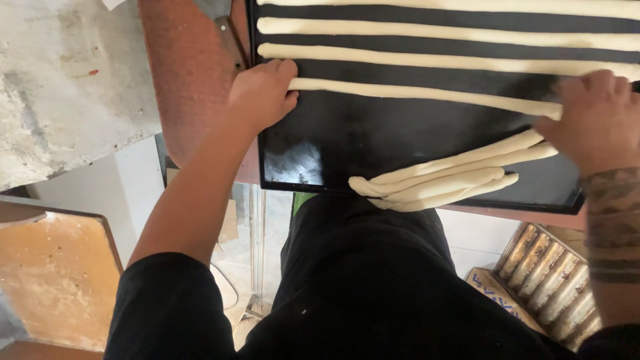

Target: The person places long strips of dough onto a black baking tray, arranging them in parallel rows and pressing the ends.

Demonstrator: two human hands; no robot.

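Two hands stretch a dough rope across a black baking tray

The left hand point(261, 93) pinches one end of the dough rope point(427, 92) and the right hand point(595, 120) pins the other, keeping it straight; its long axis runs left-right, parallel to three laid ropes point(440, 32), with spare folded ropes point(440, 180) near the tray's point(333, 143) front edge.

Bare black metal baking tray point(333, 143) lies open between the stretched dough strip point(427, 92) and folded dough bundle point(440, 180).

A corrugated metal mould point(553, 283) lower right, an orange stool point(57, 277) lower left.
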